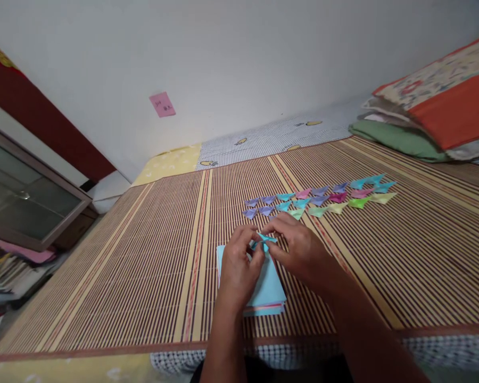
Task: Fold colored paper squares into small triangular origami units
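A small folded piece of light blue paper (266, 239) is pinched between my two hands. My left hand (241, 263) grips it from the left with thumb and fingers closed. From the right, the thumb and fingers of my right hand (297, 244) close on its other side. Below them lies a stack of coloured paper sheets (269, 284), light blue on top, partly covered by my left hand. Beyond my hands, several folded paper shapes (319, 200) in purple, blue, pink, green and yellow are laid out in rows.
A striped bamboo mat (163, 255) covers the bed. Folded bedding and a red patterned pillow (455, 111) are piled at the right. A pink note (162, 104) is stuck on the white wall. On the left stands a glass-fronted cabinet (24, 186).
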`<state>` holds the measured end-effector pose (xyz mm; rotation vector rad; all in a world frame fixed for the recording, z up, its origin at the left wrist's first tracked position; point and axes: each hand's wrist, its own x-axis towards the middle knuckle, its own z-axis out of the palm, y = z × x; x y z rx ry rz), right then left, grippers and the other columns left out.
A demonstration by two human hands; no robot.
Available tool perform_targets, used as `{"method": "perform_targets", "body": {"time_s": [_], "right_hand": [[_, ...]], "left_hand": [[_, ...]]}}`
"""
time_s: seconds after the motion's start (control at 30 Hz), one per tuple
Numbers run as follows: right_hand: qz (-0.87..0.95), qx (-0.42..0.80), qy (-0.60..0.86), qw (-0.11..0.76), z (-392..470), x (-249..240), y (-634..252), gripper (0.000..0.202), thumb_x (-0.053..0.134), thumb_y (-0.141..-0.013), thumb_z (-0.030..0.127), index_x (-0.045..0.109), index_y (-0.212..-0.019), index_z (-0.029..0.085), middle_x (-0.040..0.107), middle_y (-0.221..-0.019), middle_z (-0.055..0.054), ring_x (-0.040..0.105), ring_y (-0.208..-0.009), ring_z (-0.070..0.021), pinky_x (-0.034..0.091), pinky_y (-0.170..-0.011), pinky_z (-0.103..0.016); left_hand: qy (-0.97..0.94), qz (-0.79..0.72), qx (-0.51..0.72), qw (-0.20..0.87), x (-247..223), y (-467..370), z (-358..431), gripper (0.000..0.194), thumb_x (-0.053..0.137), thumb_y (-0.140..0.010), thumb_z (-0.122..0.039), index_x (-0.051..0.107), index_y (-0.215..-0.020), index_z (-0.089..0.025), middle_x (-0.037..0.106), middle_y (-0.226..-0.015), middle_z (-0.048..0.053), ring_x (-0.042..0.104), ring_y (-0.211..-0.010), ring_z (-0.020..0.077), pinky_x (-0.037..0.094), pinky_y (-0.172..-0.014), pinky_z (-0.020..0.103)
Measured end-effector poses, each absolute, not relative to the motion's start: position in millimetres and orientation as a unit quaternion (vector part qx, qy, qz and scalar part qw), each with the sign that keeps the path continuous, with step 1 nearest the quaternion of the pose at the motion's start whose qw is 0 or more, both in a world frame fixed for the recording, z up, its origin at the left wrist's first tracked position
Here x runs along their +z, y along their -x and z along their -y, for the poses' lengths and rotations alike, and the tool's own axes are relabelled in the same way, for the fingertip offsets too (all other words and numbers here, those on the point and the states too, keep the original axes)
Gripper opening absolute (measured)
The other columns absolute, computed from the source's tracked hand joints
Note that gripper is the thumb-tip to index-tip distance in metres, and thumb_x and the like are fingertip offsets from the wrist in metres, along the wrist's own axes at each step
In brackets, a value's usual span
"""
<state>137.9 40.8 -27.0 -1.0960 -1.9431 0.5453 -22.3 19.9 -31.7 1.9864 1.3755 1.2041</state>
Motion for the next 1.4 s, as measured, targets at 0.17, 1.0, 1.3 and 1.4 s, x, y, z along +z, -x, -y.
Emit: {"method": "perform_targets", "body": {"time_s": [0.17, 1.0, 1.3, 1.4], "right_hand": [[0.793, 0.148, 0.43, 0.405, -41.2, -30.1, -132.2, 0.015, 0.058, -0.081, 0.005, 0.058, -0.082, 0.02, 0.061, -0.093, -0.008, 0.057, -0.093, -0.0257, 0.045, -0.084, -0.039], [0.809, 0.091, 0.415, 0.405, -43.1, -36.7, -130.6, 0.014, 0.058, -0.084, 0.008, 0.056, -0.078, 0.02, 0.062, -0.086, -0.007, 0.055, -0.086, -0.0258, 0.041, -0.078, -0.037], [0.823, 0.097, 0.406, 0.386, -41.5, -32.2, -133.7, 0.017, 0.056, -0.089, 0.009, 0.059, -0.075, 0.018, 0.061, -0.084, -0.008, 0.057, -0.084, -0.0249, 0.042, -0.078, -0.038], [0.823, 0.09, 0.413, 0.38, -40.9, -32.7, -133.2, 0.018, 0.054, -0.09, 0.01, 0.057, -0.074, 0.019, 0.06, -0.082, -0.007, 0.056, -0.084, -0.0249, 0.042, -0.077, -0.038]], "left_hand": [[-0.709, -0.502, 0.441, 0.225, -29.6, 24.2, -18.7, 0.021, 0.061, -0.088, 0.0, 0.062, -0.085, -0.021, 0.065, -0.121, 0.007, 0.063, -0.097, 0.019, 0.051, -0.076, 0.031], [-0.56, -0.494, 0.462, 0.478, -34.7, 26.7, -20.5, 0.012, 0.056, -0.093, -0.028, 0.058, -0.088, -0.018, 0.064, -0.068, -0.001, 0.064, -0.056, 0.0129, 0.042, -0.05, 0.022], [-0.563, -0.523, 0.457, 0.448, -38.1, 26.5, -22.1, 0.018, 0.053, -0.096, -0.033, 0.059, -0.09, -0.018, 0.059, -0.064, -0.003, 0.062, -0.053, 0.0124, 0.041, -0.051, 0.023], [-0.561, -0.526, 0.455, 0.449, -37.9, 26.2, -22.5, 0.02, 0.053, -0.097, -0.035, 0.059, -0.088, -0.018, 0.058, -0.063, -0.004, 0.061, -0.053, 0.0126, 0.041, -0.052, 0.024]]}}
